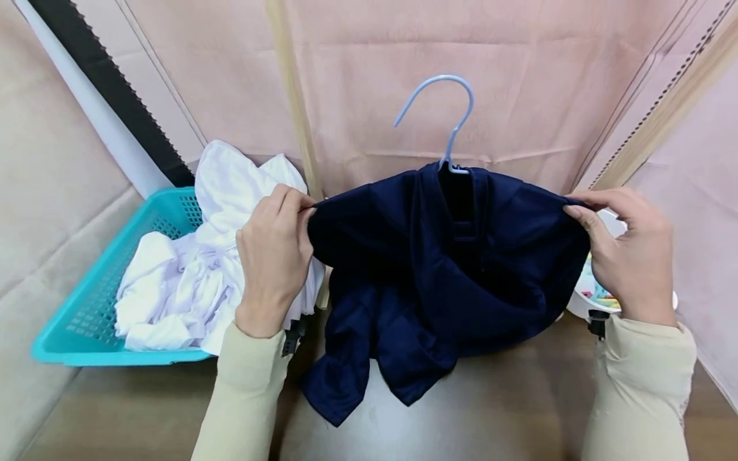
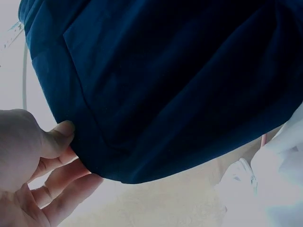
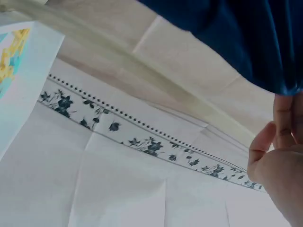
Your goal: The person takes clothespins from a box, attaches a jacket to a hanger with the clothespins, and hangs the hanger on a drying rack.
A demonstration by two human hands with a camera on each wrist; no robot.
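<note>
A navy shirt (image 1: 375, 307) hangs spread between my hands, with a light blue hanger (image 1: 470, 102) inside it. The hanger's hook sticks up out of the neck opening; its arms are hidden in the cloth. My left hand (image 1: 273, 250) pinches the left shoulder edge between thumb and fingers. At the opposite shoulder edge, my right hand (image 1: 637, 250) pinches the fabric. The lower part of the shirt droops in folds over the table. In the left wrist view, the thumb presses on the navy cloth (image 2: 156, 94). The right wrist view has fingertips at the cloth's corner (image 3: 236, 38).
To the left stands a turquoise basket (image 1: 57, 342) heaped with white cloth (image 1: 179, 288), some draping over its right side. Behind my right hand is a partly hidden white container (image 1: 582, 304) with colourful print. Pink fabric (image 1: 369, 96) lines the back above the brown table (image 1: 496, 410).
</note>
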